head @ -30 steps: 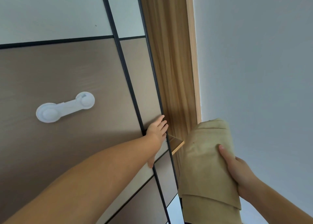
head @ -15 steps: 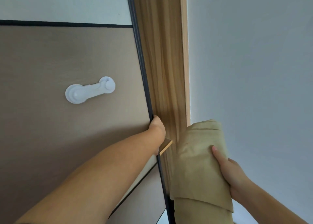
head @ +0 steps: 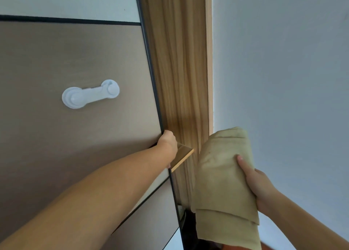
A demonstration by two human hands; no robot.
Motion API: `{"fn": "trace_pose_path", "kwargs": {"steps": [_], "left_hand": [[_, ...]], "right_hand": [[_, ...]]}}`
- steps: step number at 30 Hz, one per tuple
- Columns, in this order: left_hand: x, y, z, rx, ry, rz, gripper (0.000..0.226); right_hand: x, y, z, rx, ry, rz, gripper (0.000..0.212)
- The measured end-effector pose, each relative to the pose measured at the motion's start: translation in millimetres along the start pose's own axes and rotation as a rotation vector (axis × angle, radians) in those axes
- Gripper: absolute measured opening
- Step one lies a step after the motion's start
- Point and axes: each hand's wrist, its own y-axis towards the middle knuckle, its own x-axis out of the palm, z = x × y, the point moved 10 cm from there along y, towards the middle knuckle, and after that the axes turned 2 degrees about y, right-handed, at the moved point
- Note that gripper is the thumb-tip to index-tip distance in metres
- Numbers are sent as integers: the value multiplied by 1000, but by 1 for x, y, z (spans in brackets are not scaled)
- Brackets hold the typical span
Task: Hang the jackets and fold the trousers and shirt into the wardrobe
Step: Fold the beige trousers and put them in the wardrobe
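My left hand (head: 168, 144) grips the dark right edge of the wardrobe's sliding door (head: 79, 155), a brown panel with black trim. Its fingers curl behind the edge and are hidden. My right hand (head: 255, 185) holds a folded beige garment (head: 221, 176) upright, thumb pressed on its front, just right of the open gap. In that gap a wooden shelf (head: 184, 155) edge shows, with the wardrobe's wood-grain side wall (head: 179, 70) behind it.
A white plastic child-safety latch (head: 88, 94) is stuck on the door panel. A pale wall (head: 283, 70) runs along the right of the wardrobe. Something dark lies low inside the gap (head: 188, 231), below the shelf.
The door has slid left, widening the gap. My left hand went from flat on the panel to gripping its edge. The folded garment stayed about where it was.
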Motion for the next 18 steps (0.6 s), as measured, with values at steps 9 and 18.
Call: {"fn": "trace_pose_path", "kwargs": {"steps": [9,18], "left_hand": [[46,-77,18,-10,-60,-116,61],[94,-163,37,-16,-142,-136,54]], "right_hand": [[40,-20,13,20,-50,-104,56],[97,-53,41,92,-117,-220,85]]}}
